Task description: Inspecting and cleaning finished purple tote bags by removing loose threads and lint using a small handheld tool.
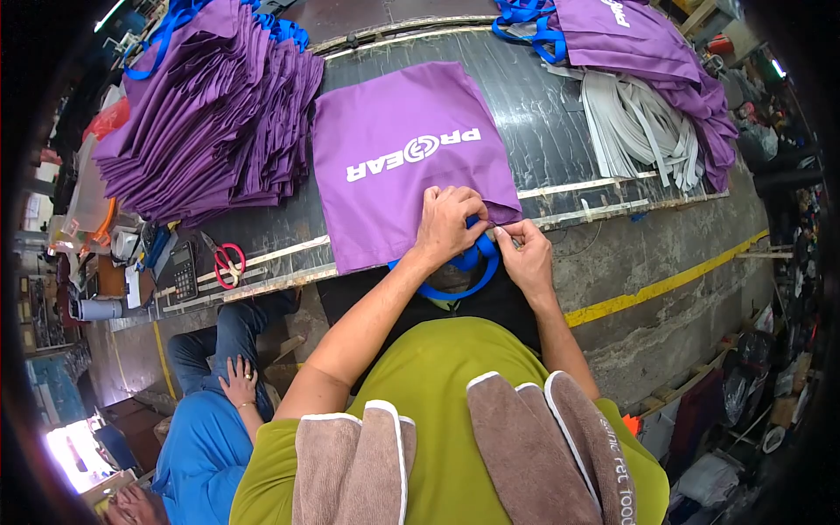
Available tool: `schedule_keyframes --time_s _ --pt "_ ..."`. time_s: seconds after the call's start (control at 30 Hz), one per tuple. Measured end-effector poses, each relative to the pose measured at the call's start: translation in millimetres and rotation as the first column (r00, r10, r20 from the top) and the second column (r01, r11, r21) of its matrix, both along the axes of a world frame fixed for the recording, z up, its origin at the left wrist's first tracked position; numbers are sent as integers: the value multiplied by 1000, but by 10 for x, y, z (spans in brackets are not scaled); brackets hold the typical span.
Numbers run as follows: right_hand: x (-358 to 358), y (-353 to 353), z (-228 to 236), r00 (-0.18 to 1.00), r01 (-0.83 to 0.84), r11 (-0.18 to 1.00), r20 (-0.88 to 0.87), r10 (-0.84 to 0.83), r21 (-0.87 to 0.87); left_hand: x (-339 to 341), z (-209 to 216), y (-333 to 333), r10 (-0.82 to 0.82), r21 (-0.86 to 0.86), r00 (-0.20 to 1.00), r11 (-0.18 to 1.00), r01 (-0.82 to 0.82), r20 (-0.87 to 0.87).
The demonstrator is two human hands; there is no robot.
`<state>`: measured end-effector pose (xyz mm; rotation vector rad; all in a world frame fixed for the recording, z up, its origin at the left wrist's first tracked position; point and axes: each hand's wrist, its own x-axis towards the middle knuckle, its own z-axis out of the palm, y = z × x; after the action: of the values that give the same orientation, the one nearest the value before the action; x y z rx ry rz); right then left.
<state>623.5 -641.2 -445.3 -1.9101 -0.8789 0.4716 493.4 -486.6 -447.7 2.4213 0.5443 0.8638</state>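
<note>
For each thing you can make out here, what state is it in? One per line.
Bag: flat, printed side up
Handle: looped past the table edge
Left hand: fingers bent, at the bag
Right hand: fingers bent; hold unclear
Left stack: heaped
Right stack: draped
Strips: bunched
Scissors: lying; blades unclear
Calculator: lying

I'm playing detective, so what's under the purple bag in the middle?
The dark table shows around the purple bag, which lies on it; blue handles stick out at the near edge. The patch beneath is covered, so I can't tell if anything hides there.
</note>
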Motion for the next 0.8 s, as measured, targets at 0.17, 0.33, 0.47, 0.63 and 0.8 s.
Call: schedule_keyframes --time_s 0.17,0.33,0.47,0.63,0.8 --pt "18 -18 -75 1000 -19 999 -7 20 48 1 -8 1 2 3 1000 1000 -2 15" --pt "-11 13 -10 1000 -14 1000 18 14 23 -11 -27 6 16 16 1000 1000 -16 19" --pt "22 11 -65 1000 -11 999 8 10 38 13 2 -4 7 -4 1000 1000 -6 19" --pt "-6 48 193 987 -64 994 153 50 86 -14 -2 30 15 -80 1000 997 -15 -1" --pt "230 85 99 969 -45 998 243 52 -35 120 42 108 -60 -155 996 987 50 -60"
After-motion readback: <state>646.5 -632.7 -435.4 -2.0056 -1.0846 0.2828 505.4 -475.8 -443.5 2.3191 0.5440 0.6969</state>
